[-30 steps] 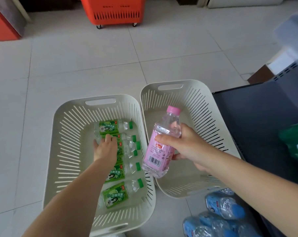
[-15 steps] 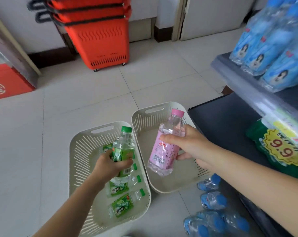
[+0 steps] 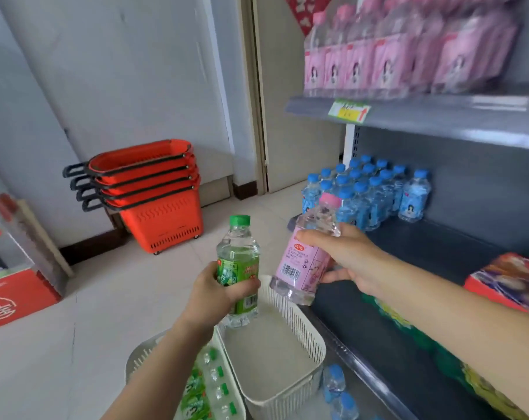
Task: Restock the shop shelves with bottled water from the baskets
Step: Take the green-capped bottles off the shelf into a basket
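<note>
Fingers [image 3: 313, 237] of right hand [image 3: 348, 259] wrapped round pink-label bottle [image 3: 302, 262], tilted, at front edge of dark shelf [image 3: 424, 247]. Left hand [image 3: 214, 295] grips green-label bottle [image 3: 238, 259] upright above white basket [image 3: 290, 322]. More green bottles [image 3: 208, 386] lie in the left basket [image 3: 136, 359]. Pink stock [image 3: 378, 56] on upper shelf [image 3: 439, 116].

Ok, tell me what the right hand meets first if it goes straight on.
Probably the green bottle in the left hand; the right hand points leftward at it, though depth is unclear.
</note>
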{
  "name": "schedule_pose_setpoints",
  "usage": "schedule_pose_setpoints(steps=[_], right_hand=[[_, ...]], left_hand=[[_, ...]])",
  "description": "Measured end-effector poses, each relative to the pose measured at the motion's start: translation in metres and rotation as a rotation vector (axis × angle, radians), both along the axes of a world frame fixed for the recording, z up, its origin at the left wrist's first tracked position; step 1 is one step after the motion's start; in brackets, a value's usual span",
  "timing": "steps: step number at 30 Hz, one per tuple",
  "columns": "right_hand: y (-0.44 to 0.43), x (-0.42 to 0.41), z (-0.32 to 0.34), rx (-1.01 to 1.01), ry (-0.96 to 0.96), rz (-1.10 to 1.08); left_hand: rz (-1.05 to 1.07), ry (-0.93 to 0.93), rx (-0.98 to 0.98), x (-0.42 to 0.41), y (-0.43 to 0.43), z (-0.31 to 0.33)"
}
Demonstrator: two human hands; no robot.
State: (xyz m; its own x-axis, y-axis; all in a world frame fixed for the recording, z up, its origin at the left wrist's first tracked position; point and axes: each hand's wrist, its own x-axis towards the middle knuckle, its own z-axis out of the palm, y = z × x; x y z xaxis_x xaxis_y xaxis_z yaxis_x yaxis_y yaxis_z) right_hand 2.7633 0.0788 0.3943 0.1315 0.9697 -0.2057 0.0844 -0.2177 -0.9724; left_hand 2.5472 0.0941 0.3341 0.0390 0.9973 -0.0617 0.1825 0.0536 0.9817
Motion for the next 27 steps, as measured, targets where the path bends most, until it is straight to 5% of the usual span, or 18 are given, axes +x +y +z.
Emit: schedule_pose_setpoints(steps=[13, 18, 22, 27], right_hand=[[-0.057, 0.112, 0.185, 0.416, -0.140, -0.313], [-0.048, 0.152, 0.231, 0.513, -0.403, -0.487], [-0.030, 0.177, 0.248, 0.455, -0.772, -0.796], [0.021, 0.194, 0.236, 0.328, -0.842, -0.784]], left_hand=[[-0.116, -0.121, 0.319, 0.103, -0.014, 0.176], [-0.189, -0.173, 0.377, 0.133, -0.002, 0.213], [-0.206, -0.179, 0.398, 0.148, 0.017, 0.229], [-0.232, -0.183, 0.428, 0.162, 0.051, 0.238]])
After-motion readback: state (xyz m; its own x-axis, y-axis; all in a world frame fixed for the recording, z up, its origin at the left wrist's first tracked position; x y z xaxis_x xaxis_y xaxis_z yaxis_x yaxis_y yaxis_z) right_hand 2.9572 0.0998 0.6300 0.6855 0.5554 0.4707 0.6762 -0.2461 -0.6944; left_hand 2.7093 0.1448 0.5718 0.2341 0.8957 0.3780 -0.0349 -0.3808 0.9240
